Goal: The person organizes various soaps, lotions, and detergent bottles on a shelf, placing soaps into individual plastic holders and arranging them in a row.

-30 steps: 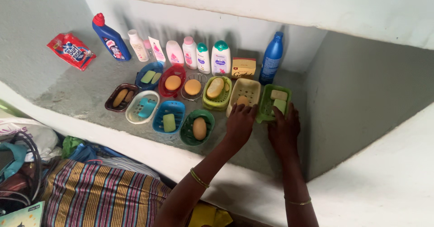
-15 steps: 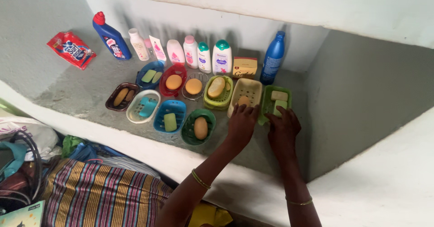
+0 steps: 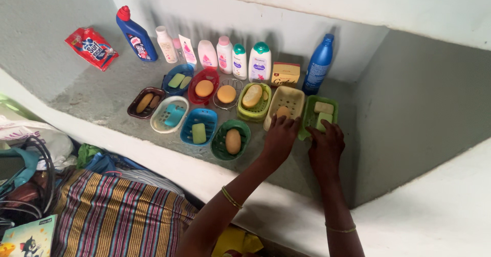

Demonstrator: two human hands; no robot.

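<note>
My left hand lies on the near rim of a cream soap dish, fingertips beside a small orange soap in it. My right hand grips the near edge of a green soap dish, fingertips touching the pale green soap. A beige soap lies behind that one in the same dish. Both dishes stand side by side at the right end of a grey concrete shelf.
Several more soap dishes with soaps fill the shelf's middle, among them a round green one and a blue one. Bottles line the back wall, from a tall blue bottle to a red-capped one. A red packet lies far left. Striped cloth sits below.
My right fingers have curled back from lying spread over the green dish to its near edge. My left hand stays on the cream dish. The view has shifted slightly.
</note>
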